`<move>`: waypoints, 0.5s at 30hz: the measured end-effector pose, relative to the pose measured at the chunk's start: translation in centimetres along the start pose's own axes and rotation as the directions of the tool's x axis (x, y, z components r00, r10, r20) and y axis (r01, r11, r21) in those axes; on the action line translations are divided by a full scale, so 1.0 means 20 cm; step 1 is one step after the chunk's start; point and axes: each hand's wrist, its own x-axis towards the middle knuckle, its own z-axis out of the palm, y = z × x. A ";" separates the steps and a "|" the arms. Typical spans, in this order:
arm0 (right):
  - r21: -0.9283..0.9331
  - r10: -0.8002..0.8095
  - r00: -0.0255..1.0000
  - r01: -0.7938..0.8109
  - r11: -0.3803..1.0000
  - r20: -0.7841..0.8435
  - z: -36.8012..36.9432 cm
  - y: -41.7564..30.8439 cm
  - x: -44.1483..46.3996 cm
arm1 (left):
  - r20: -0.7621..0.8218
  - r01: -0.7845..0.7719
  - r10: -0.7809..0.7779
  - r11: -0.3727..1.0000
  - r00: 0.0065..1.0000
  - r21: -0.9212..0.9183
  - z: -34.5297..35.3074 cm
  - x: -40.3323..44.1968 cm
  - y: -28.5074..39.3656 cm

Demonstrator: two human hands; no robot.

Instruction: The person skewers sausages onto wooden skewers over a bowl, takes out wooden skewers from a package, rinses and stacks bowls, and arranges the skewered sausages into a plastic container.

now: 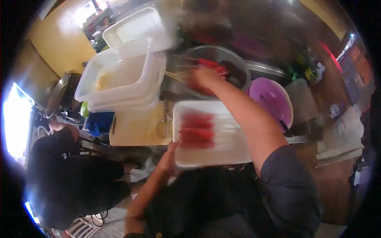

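Note:
A white tray stands in front of me, with red pieces in rows on its left side and pale, blurred strips on its right. My left hand grips the tray's left edge. My right hand reaches over a large metal bowl behind the tray, and motion smears its fingers. Red pieces lie in the bowl beside that hand. Thin wooden sticks poke out to its left; whether the fingers hold them cannot be made out.
Left of the bowl are stacked clear plastic containers, with a pale lump inside. A cutting board with scissors lies below them. To the right stands a purple basin. Another person works at far left.

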 end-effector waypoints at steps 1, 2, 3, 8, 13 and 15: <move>-0.014 0.042 0.999 -0.041 0.999 0.030 -0.03 -0.03 -0.01 | 0.007 0.044 -0.044 0.999 0.999 0.009 0.07 -0.03 0.04; -0.008 0.027 0.999 -0.027 1.000 0.033 -0.07 -0.05 0.00 | -0.011 -0.027 0.028 0.993 1.000 0.112 0.14 -0.08 0.07; -0.068 0.032 0.999 -0.031 0.997 0.023 -0.11 -0.07 -0.01 | -0.022 -0.031 0.034 0.994 0.999 0.102 0.15 -0.09 0.09; 0.026 0.049 0.983 -0.045 0.999 -0.178 -0.25 0.05 0.03 | 0.080 0.065 -0.059 0.996 0.995 -0.066 0.07 -0.04 0.04; 0.157 0.172 0.905 -0.119 0.980 -0.389 -0.77 0.07 -0.21 | 0.131 -0.043 0.039 0.999 0.991 0.027 0.13 -0.06 0.07; 0.703 0.317 0.901 -0.019 0.711 -0.296 -0.90 0.13 -0.36 | 0.083 -0.037 0.024 0.987 0.996 0.159 0.14 -0.07 0.07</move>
